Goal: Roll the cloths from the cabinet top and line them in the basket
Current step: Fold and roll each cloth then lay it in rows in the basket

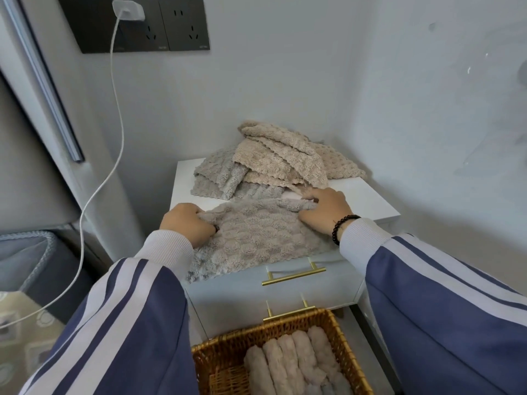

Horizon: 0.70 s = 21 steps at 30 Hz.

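On the white cabinet top (pixel 368 199), left hand (pixel 186 223) and right hand (pixel 326 212) each pinch the grey cloth's (pixel 256 238) far edge.

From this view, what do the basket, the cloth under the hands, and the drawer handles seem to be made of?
Basket: woven wicker or rattan by its glossy honey-brown strands.
Cloth: plush grey fleece, probably microfibre, with a puffy scalloped pile.
Drawer handles: metal, seemingly brushed brass or gold-coloured, judging by the satin sheen.

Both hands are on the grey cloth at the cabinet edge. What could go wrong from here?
1. The cloth overhangs the cabinet front; if the left hand or right hand lets go, it may slide off.
2. The pile sits just behind; rolling could snag it.
3. The basket already holds rolls; space looks tight.
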Tool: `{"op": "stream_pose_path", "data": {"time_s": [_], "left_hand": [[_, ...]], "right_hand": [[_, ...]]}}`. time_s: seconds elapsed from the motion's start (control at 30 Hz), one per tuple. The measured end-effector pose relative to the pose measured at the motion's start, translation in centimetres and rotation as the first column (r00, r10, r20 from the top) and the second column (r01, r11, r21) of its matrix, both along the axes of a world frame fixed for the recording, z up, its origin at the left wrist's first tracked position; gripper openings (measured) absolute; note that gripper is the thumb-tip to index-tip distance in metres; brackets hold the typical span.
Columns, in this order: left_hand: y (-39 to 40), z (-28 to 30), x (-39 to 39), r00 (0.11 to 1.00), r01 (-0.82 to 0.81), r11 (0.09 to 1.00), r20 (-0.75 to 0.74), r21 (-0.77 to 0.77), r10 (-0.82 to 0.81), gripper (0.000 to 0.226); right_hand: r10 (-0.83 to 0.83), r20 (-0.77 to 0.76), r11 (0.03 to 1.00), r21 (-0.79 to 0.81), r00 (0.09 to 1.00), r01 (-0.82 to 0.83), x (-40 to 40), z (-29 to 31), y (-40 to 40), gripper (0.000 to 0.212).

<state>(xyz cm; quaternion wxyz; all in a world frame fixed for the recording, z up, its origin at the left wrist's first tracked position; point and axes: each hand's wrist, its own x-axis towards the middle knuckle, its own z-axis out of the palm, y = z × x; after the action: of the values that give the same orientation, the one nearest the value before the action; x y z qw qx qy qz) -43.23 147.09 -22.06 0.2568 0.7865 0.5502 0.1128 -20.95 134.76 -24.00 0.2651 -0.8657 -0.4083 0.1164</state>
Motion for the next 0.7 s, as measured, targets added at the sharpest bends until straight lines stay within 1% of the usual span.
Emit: {"op": "stream_pose_path", "data": {"time_s": [0.07, 0.1, 0.13, 0.17, 0.2, 0.27, 0.3, 0.37, 0.4, 0.43, 0.47, 0.53, 0.63, 0.67, 0.7], "left_hand": [[-0.5, 0.0, -0.5, 0.997, -0.015, 1.000, 0.070, -0.013, 0.016, 0.017], [-0.6, 0.0, -0.7, 0.993, -0.029, 0.999, 0.112, -0.020, 0.031, 0.018], [-0.9, 0.1, -1.0, 0.986, -0.035, 0.999, 0.161, -0.036, 0.041, 0.020], [-1.0, 0.3, -1.3, 0.975, -0.036, 0.997, 0.218, -0.073, 0.051, 0.021], [-1.5, 0.6, -1.8, 0.957, -0.028, 0.990, 0.281, -0.135, 0.065, 0.024], [-2.4, 1.3, -2.8, 0.898, 0.012, 0.950, 0.420, -0.313, 0.127, 0.047], [-2.8, 1.5, -3.3, 0.860, 0.041, 0.915, 0.480, -0.401, 0.172, 0.050], [-4.2, 1.8, -4.2, 0.778, 0.092, 0.864, 0.577, -0.495, 0.248, 0.031], [-5.1, 2.0, -4.7, 0.748, 0.116, 0.848, 0.606, -0.518, 0.269, 0.026], [-5.9, 2.2, -5.1, 0.724, 0.144, 0.831, 0.630, -0.537, 0.281, 0.026], [-6.7, 2.5, -5.6, 0.702, 0.168, 0.821, 0.651, -0.546, 0.289, 0.029], [-8.0, 3.2, -6.5, 0.664, 0.225, 0.795, 0.686, -0.563, 0.298, 0.040], [-9.6, 4.1, -7.4, 0.609, 0.306, 0.751, 0.727, -0.585, 0.317, 0.048], [-10.2, 4.2, -7.6, 0.588, 0.315, 0.745, 0.737, -0.588, 0.333, 0.050], [-10.8, 4.0, -7.7, 0.573, 0.319, 0.742, 0.744, -0.589, 0.344, 0.051]], "right_hand": [[-0.012, -0.073, 1.000, 0.018, 0.997, 0.013, -0.1, 0.4, -0.8, 0.033], [-0.009, -0.107, 0.999, 0.039, 0.994, 0.013, -0.2, 0.7, -1.2, 0.033], [-0.005, -0.147, 0.998, 0.065, 0.989, 0.014, -0.3, 1.0, -1.9, 0.039], [-0.004, -0.181, 0.996, 0.086, 0.983, 0.020, -0.4, 1.3, -2.5, 0.049], [-0.006, -0.221, 0.993, 0.111, 0.975, 0.031, -0.3, 1.5, -3.2, 0.057], [0.012, -0.295, 0.982, 0.186, 0.955, 0.045, -0.4, 2.1, -4.9, 0.056], [0.020, -0.323, 0.974, 0.221, 0.946, 0.054, -0.7, 2.5, -5.9, 0.057], [0.028, -0.399, 0.956, 0.278, 0.917, 0.092, -0.6, 2.5, -7.9, 0.075], [0.043, -0.459, 0.945, 0.307, 0.887, 0.113, 0.0, 1.9, -8.8, 0.077], [0.067, -0.516, 0.930, 0.343, 0.854, 0.134, 0.3, 1.4, -9.6, 0.071], [0.089, -0.560, 0.916, 0.370, 0.824, 0.152, 0.2, 1.6, -10.5, 0.059], [0.096, -0.626, 0.889, 0.403, 0.774, 0.216, -1.8, 3.5, -12.7, 0.042], [0.095, -0.708, 0.872, 0.399, 0.700, 0.284, -3.5, 4.9, -15.0, 0.030], [0.113, -0.736, 0.866, 0.402, 0.667, 0.297, -4.0, 5.1, -15.6, 0.029], [0.128, -0.757, 0.863, 0.403, 0.641, 0.304, -4.5, 5.1, -16.2, 0.032]]}}
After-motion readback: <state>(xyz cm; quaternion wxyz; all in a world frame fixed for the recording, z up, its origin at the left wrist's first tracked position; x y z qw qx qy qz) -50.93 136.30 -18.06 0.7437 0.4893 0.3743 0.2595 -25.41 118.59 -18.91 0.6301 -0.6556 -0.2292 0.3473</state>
